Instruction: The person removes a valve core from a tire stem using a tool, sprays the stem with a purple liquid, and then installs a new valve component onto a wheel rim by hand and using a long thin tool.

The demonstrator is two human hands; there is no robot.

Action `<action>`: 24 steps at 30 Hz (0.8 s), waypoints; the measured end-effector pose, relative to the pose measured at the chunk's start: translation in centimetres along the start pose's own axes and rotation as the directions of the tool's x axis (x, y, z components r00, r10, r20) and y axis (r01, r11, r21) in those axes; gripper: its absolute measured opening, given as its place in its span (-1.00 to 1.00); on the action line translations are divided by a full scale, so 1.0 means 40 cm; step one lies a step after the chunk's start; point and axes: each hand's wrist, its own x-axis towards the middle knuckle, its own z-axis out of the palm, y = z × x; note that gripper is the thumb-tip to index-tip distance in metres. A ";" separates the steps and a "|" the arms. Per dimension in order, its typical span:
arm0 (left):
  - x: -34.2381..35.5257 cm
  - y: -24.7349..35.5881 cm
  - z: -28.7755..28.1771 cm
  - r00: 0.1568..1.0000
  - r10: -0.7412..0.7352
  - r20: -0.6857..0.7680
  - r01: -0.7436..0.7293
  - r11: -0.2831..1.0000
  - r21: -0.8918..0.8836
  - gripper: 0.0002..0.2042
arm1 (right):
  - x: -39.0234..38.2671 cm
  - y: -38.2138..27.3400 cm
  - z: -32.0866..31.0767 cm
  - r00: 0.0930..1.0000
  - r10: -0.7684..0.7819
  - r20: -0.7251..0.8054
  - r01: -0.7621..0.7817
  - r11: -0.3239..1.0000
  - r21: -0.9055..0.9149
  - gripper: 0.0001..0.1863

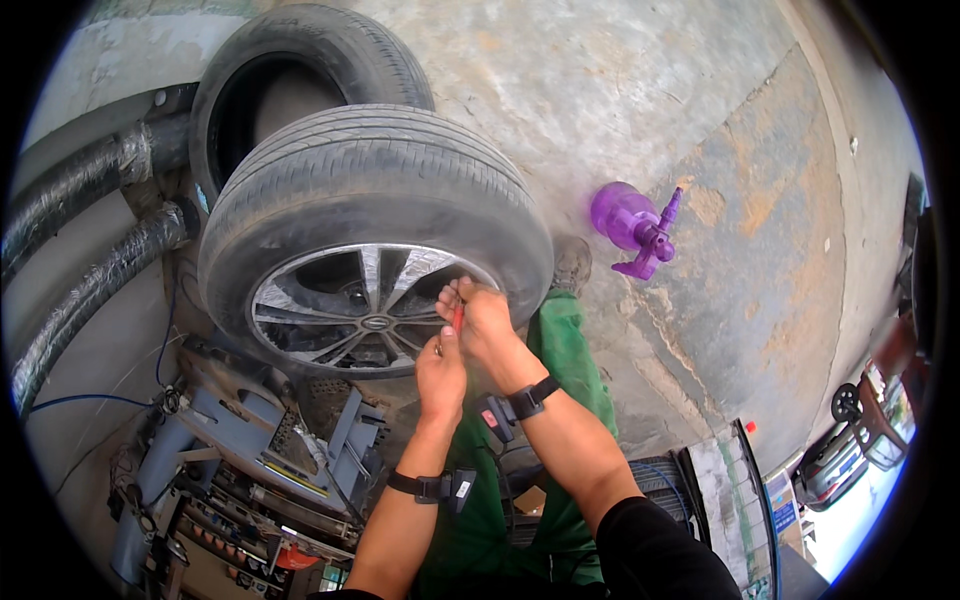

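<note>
A car wheel (380,185) with a black tyre and a silver spoked alloy rim (371,270) leans upright in front of me. At the rim's right side, my right hand (483,315) is closed around a slim red tool (458,318), whose exact kind I cannot make out. Just below it, my left hand (440,375) has its fingers pinched close to the red tool's lower end. What the left fingers grip, if anything, is mostly hidden. Both hands are in front of the spokes, near the tyre's inner edge.
Behind the wheel stands a second tyre (310,45). A purple pump sprayer (625,215) is on the concrete floor to the right. Wrapped black pipes (100,165) run along the left. A grey machine (225,410) with a tool shelf fills the lower left.
</note>
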 end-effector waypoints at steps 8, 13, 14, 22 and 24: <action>-0.005 -0.023 -0.018 0.997 0.070 -0.028 -0.068 0.995 0.068 -0.61 | -0.012 0.031 0.001 0.996 -0.084 -0.011 0.083 0.994 -0.066 -0.73; -0.014 -0.055 -0.061 0.991 0.130 -0.024 -0.126 0.983 0.133 -0.63 | -0.043 0.069 0.005 0.995 -0.102 -0.012 0.099 0.984 -0.145 -0.72; -0.026 -0.062 -0.077 0.991 0.130 -0.007 -0.127 0.980 0.151 -0.63 | -0.050 0.083 -0.001 0.996 -0.093 -0.012 0.090 0.981 -0.172 -0.73; -0.227 -0.055 -0.236 0.977 0.174 0.126 -0.196 0.961 0.195 -0.67 | -0.165 0.121 -0.075 0.996 -0.093 0.016 0.094 0.994 -0.052 -0.79; -0.286 -0.053 -0.288 0.966 0.196 0.166 -0.220 0.965 0.141 -0.68 | -0.248 0.113 -0.067 0.987 -0.157 0.032 0.159 0.981 -0.110 -0.82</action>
